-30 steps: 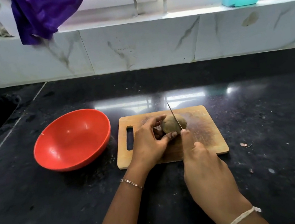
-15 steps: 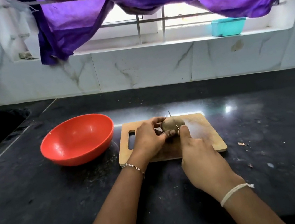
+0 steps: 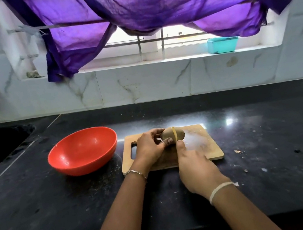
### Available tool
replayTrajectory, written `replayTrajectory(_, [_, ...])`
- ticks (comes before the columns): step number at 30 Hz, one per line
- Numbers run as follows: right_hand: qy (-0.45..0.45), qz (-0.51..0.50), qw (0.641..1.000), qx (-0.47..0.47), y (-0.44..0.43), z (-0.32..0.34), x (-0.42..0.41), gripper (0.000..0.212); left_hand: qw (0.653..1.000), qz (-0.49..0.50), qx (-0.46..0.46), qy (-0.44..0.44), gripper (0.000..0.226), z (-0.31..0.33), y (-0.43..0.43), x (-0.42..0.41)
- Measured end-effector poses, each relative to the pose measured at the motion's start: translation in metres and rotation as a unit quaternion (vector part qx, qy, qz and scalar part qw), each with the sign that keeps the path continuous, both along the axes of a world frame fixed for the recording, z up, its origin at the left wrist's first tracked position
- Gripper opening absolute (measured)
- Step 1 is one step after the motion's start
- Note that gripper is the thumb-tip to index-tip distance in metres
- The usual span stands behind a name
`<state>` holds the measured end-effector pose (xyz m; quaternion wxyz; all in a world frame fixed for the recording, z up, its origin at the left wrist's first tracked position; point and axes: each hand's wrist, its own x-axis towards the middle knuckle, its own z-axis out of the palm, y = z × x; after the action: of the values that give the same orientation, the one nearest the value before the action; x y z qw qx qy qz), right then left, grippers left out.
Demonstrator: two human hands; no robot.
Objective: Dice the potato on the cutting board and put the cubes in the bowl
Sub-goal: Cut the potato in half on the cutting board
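Wooden cutting board (image 3: 208, 145) on black counter (image 3: 276, 174); brown potato (image 3: 179, 134) lay toward its 12 o'clock edge. Left hand (image 3: 148, 149): fingers curled, pinching the potato's 9 o'clock end. Right hand (image 3: 195, 167): fingers closed round knife (image 3: 174, 133), blade sunk mid-potato, handle hidden. Red bowl (image 3: 82, 152) stood at the board's 9 o'clock.

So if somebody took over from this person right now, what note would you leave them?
The left hand grips the potato on the cutting board, steadying it.
The right hand is curled round the knife; the handle is hidden and the blade sits edge-on in the potato.
The red bowl sits left of the board, no cubes in it.
Done: first cut under way; the potato is otherwise whole.
Left: finish this cut, dice the rest, move the cubes to the bowl.
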<state>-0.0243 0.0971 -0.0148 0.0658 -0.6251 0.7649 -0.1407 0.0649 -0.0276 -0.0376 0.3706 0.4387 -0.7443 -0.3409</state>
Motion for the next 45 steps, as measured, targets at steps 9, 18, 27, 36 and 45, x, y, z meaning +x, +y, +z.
replayTrajectory(9, [0.013, -0.014, 1.0, 0.023, 0.0, 0.008, -0.002, 0.059, 0.999, -0.021, 0.022, 0.031, 0.044, 0.0, 0.001, 0.004])
replayTrajectory(18, [-0.027, -0.067, 0.99, -0.118, 0.03, -0.002, -0.027, 0.035, 0.999, -0.036, 0.025, 0.001, 0.053, 0.002, 0.001, 0.003])
replayTrajectory(27, [-0.058, -0.032, 0.976, -0.205, 0.03, -0.013, -0.03, 0.028, 0.996, 0.072, -0.024, -0.054, 0.052, 0.006, -0.004, 0.007])
replayTrajectory(36, [-0.085, -0.027, 0.971, -0.221, 0.025, -0.022, -0.037, 0.02, 0.966, 0.19, 0.013, -0.172, 0.039, 0.01, -0.021, 0.025])
replayTrajectory(45, [-0.089, -0.039, 0.973, -0.21, 0.025, -0.023, -0.037, 0.031, 0.973, 0.185, 0.012, -0.14, 0.049, 0.014, -0.016, 0.026])
